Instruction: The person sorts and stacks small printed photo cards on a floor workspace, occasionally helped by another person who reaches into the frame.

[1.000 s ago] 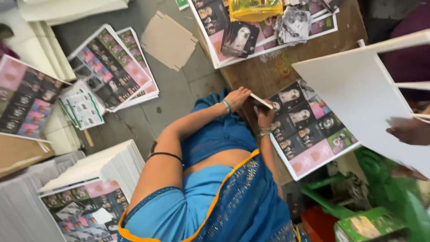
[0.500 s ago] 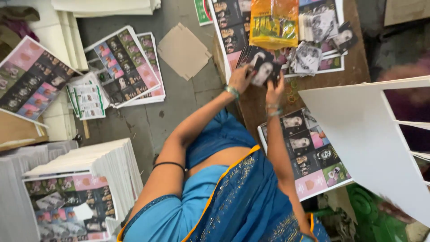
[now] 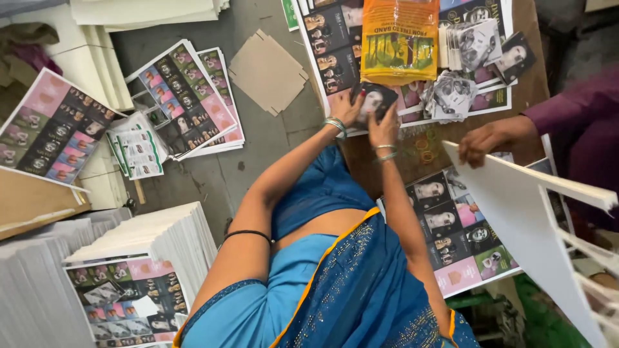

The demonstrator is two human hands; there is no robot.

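Both my arms reach forward over a brown wooden table (image 3: 529,96). My left hand (image 3: 343,108) and my right hand (image 3: 387,122), each with bangles at the wrist, together grip a small stack of dark photo cards (image 3: 375,98). The stack is held at the near edge of large printed sheets of portraits (image 3: 322,38) spread on the table. Just beyond it lies an orange plastic bag (image 3: 400,38). Loose cut photo cards (image 3: 451,93) are piled to the right of my hands.
Another person's hand (image 3: 493,137) in a purple sleeve holds big white sheets (image 3: 522,219) at the right. More portrait sheets (image 3: 464,238) lie on the table's near side. On the grey floor are printed sheets (image 3: 187,96), a cardboard piece (image 3: 267,71) and tall paper stacks (image 3: 148,245).
My hands carried the card stack farther forward across the table, toward the sheets by the orange bag. The other person's hand came into view at the right.
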